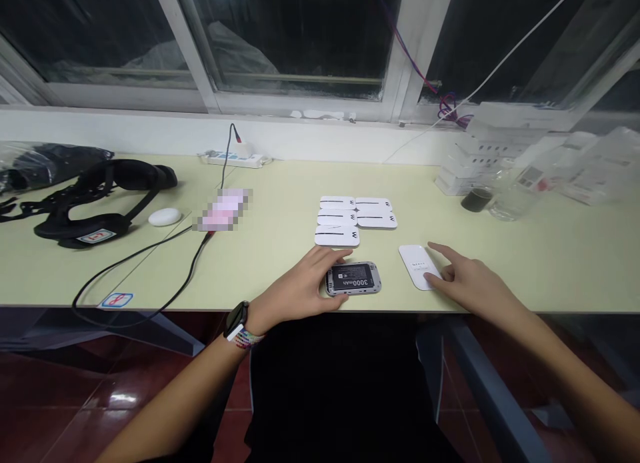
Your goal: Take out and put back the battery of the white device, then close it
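Note:
A small electronic device [353,278], its back off and a black 3000mAh battery showing, lies near the table's front edge. My left hand [313,283] is around its left end, thumb along the near side and fingers at the far side. To the right lies a flat white cover [414,263] with small print. The thumb of my right hand [460,276] touches its face, while the index finger stretches past its upper right corner and the other fingers curl. Beyond the device, several white rounded cards or covers [337,235] with black lines lie in two columns.
Left are a phone-like blurred item [225,209] on a cable, a white oval object [165,217], a black headset [80,226] and a power strip [235,159]. Right are stacked white boxes [480,149], a clear bottle [513,196] and a black-ended cylinder [477,199].

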{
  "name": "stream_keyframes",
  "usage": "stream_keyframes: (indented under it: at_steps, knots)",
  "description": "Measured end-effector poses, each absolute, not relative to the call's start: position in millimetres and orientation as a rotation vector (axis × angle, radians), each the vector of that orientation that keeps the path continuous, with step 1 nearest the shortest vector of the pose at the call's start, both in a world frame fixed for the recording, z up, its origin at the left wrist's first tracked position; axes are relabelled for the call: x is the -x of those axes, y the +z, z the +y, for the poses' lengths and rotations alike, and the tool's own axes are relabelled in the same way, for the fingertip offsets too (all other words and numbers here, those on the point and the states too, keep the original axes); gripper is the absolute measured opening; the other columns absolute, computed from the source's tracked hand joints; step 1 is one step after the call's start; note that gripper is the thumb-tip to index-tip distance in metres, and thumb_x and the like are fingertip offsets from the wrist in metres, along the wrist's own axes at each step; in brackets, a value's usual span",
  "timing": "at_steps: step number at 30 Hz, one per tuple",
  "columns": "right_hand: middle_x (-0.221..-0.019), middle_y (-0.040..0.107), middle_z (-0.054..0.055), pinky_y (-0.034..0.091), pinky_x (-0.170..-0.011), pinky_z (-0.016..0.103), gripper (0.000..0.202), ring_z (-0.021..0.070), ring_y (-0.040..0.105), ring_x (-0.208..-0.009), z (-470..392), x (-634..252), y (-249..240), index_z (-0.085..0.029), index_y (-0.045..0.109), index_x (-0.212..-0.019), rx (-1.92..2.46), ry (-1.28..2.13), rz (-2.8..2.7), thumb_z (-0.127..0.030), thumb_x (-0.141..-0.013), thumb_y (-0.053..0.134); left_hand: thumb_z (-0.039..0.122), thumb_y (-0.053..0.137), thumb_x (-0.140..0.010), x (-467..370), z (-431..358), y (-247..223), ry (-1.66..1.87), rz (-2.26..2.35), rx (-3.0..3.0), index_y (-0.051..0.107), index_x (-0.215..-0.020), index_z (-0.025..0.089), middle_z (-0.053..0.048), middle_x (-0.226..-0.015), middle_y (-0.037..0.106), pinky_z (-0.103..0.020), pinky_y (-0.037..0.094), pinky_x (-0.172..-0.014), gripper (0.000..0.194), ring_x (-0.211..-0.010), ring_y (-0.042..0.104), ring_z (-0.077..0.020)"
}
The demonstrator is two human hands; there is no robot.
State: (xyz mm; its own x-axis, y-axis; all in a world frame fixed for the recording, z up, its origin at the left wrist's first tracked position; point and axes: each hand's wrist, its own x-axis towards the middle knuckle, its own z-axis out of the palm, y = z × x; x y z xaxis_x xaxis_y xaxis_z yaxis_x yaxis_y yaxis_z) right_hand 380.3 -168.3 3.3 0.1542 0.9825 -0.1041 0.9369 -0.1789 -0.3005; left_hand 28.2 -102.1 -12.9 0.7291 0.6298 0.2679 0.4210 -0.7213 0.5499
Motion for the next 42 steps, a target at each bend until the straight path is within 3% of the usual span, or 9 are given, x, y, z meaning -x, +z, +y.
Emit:
stream_keyframes:
  at_steps: [3,5,8,15,20,27,33,42]
  knots:
    - [-0.068,0.063,-0.003,0.036,-0.058,0.032,0.039,0.0242,0.063,-0.065,-170,-381,0,-0.026,0.061,-0.127,2.124,0.339,-1.924,-0.045,-0.095,0.053,0.030,0.079,-0.092,-28,-102,-13,0.614,0.802,-2.480,0.043,-0.162,0.031,-0.010,-0.153,0.056,-0.053,0.048,-0.123,0.079,-0.144,0.053,-0.0329]
    - [-0.066,0.060,-0.003,0.036,-0.059,0.032,0.018,0.0206,0.058,-0.060,-170,-379,-1,-0.026,0.058,-0.103,1.984,0.330,-1.947,-0.040,-0.096,0.050,0.030,0.079,-0.092,-29,-101,-13,0.613,0.802,-2.480,0.042,-0.162,0.030,-0.011,-0.153,0.056,-0.053,0.048,-0.123,0.079,-0.144,0.053,-0.0327]
    - [-0.065,0.058,-0.004,0.035,-0.060,0.030,0.012,0.0176,0.054,-0.058,-166,-364,3,-0.026,0.051,-0.088,1.802,0.341,-2.021,-0.035,-0.096,0.050,0.031,0.079,-0.092,-29,-101,-13,0.617,0.801,-2.473,0.042,-0.163,0.030,-0.011,-0.153,0.057,-0.053,0.048,-0.123,0.079,-0.143,0.054,-0.0330]
    - [-0.070,0.065,-0.003,0.033,-0.063,0.030,0.018,0.0164,0.056,-0.061,-137,-304,21,-0.024,0.061,-0.096,1.397,0.400,-2.402,-0.030,-0.106,0.047,0.033,0.078,-0.093,-29,-102,-11,0.617,0.811,-2.443,0.042,-0.164,0.034,-0.010,-0.155,0.057,-0.057,0.047,-0.123,0.079,-0.146,0.052,-0.0356]
    - [-0.102,0.075,0.002,0.040,-0.074,0.028,0.021,0.0164,0.064,-0.082,-109,-277,21,-0.023,0.068,-0.107,0.870,0.595,-2.658,-0.014,-0.101,0.050,0.033,0.080,-0.091,-29,-103,-10,0.630,0.825,-2.378,0.034,-0.169,0.036,-0.010,-0.157,0.057,-0.057,0.047,-0.122,0.090,-0.147,0.051,-0.0376]
    - [-0.080,0.063,-0.001,0.032,-0.066,0.028,0.013,0.0134,0.047,-0.066,-88,-258,25,-0.020,0.065,-0.091,0.707,0.477,-2.839,-0.013,-0.094,0.055,0.037,0.081,-0.091,-28,-103,-13,0.597,0.902,-2.295,0.016,-0.175,0.039,-0.011,-0.163,0.050,-0.056,0.044,-0.125,0.107,-0.153,0.047,-0.0367]
    - [-0.079,0.062,-0.001,0.031,-0.064,0.029,0.011,0.0127,0.044,-0.064,-80,-249,31,-0.019,0.066,-0.091,0.675,0.449,-2.936,-0.013,-0.092,0.058,0.037,0.085,-0.088,-26,-102,-15,0.604,0.959,-2.179,0.007,-0.176,0.042,-0.012,-0.160,0.053,-0.057,0.047,-0.120,0.117,-0.147,0.054,-0.0382]
    - [-0.072,0.058,-0.004,0.028,-0.060,0.029,0.008,0.0122,0.039,-0.059,-77,-240,34,-0.020,0.062,-0.077,0.668,0.442,-2.950,-0.013,-0.081,0.062,0.049,0.091,-0.081,-24,-97,-23,0.637,1.016,-2.196,0.027,-0.172,0.040,-0.012,-0.160,0.054,-0.058,0.048,-0.118,0.112,-0.149,0.050,-0.0412]
